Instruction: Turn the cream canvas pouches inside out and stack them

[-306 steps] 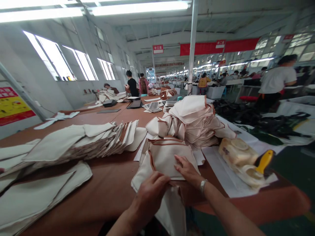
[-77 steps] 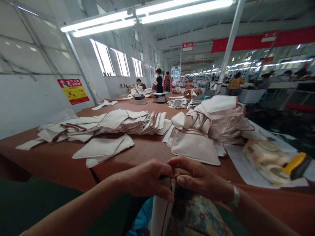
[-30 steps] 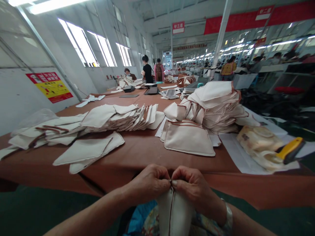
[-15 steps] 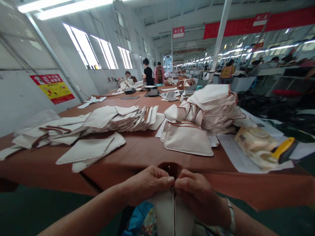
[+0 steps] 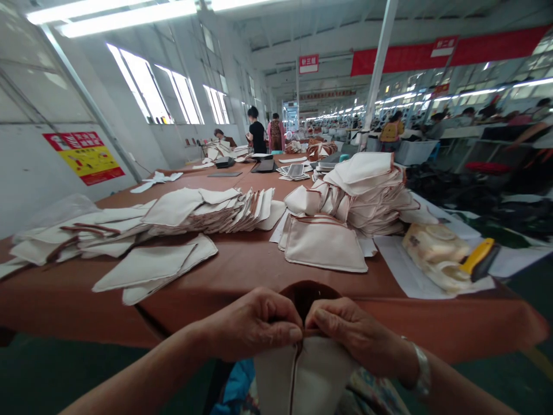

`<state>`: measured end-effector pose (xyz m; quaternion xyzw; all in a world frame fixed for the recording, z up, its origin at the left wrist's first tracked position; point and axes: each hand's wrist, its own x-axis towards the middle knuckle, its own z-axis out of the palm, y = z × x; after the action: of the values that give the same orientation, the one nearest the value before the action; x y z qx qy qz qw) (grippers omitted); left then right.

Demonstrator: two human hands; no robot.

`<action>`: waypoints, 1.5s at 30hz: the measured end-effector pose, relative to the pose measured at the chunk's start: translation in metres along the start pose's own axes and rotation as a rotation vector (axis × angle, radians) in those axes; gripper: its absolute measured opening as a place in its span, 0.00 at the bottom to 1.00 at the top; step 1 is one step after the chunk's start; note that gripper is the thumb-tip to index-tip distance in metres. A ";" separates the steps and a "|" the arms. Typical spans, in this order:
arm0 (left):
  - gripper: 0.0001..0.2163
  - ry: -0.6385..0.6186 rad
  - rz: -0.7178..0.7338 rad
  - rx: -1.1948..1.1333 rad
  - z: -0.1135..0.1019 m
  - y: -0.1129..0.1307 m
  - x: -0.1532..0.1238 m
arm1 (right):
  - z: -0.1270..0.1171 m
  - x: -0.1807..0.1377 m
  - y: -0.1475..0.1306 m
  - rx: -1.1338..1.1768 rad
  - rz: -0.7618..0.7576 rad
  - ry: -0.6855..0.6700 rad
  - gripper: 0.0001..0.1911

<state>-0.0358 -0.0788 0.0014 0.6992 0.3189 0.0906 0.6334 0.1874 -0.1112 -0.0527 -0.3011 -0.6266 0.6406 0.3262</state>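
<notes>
My left hand [image 5: 261, 323] and my right hand [image 5: 360, 331] meet at the table's front edge, thumbs and fingers pinched on a cream sewn panel [image 5: 322, 374]. This panel hangs down toward my lap, with a dark brown-edged seam running down its middle. Just beyond my fingers a dark brown curved piece [image 5: 311, 288] shows; whether it belongs to the panel I cannot tell. Nearest on the table lies a small stack of cream panels with brown edges [image 5: 324, 245]. A pair of similar panels [image 5: 147, 268] lies to the left.
A long heap of cream panels [image 5: 173, 207] stretches across the left of the brown-covered table [image 5: 246, 271]. A taller pile [image 5: 367, 184] stands at right. Near the right edge are a cut-open plastic jug [image 5: 434, 248] and a yellow-handled brush [image 5: 479, 256] on white paper. Other people [image 5: 257, 132] stand farther back.
My right hand has shifted slightly right and turned, and the panel's right half now spreads wider under it. My left hand still pinches near the seam. The view has shifted a little.
</notes>
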 end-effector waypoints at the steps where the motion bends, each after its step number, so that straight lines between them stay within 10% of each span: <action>1: 0.18 0.004 0.003 -0.017 0.001 0.001 -0.001 | 0.000 0.000 -0.001 0.037 0.020 -0.045 0.21; 9: 0.20 0.090 0.039 -0.149 0.017 -0.008 0.003 | 0.005 0.002 -0.002 -0.325 -0.328 0.053 0.21; 17: 0.14 0.222 0.180 0.465 0.015 0.006 0.006 | -0.009 0.013 -0.007 -0.347 -0.174 0.001 0.20; 22: 0.26 0.158 0.070 0.114 0.002 0.006 -0.004 | -0.013 0.017 -0.005 -0.219 -0.145 -0.051 0.21; 36: 0.08 0.122 -0.111 -0.207 -0.011 -0.004 0.004 | -0.014 0.022 -0.004 -0.214 -0.132 -0.061 0.19; 45: 0.05 0.373 0.294 0.486 0.003 -0.018 -0.007 | -0.012 0.027 0.018 -0.133 -0.054 -0.039 0.21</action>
<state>-0.0456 -0.0850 -0.0144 0.8396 0.3373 0.2286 0.3594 0.1799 -0.0823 -0.0704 -0.2926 -0.6817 0.5943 0.3105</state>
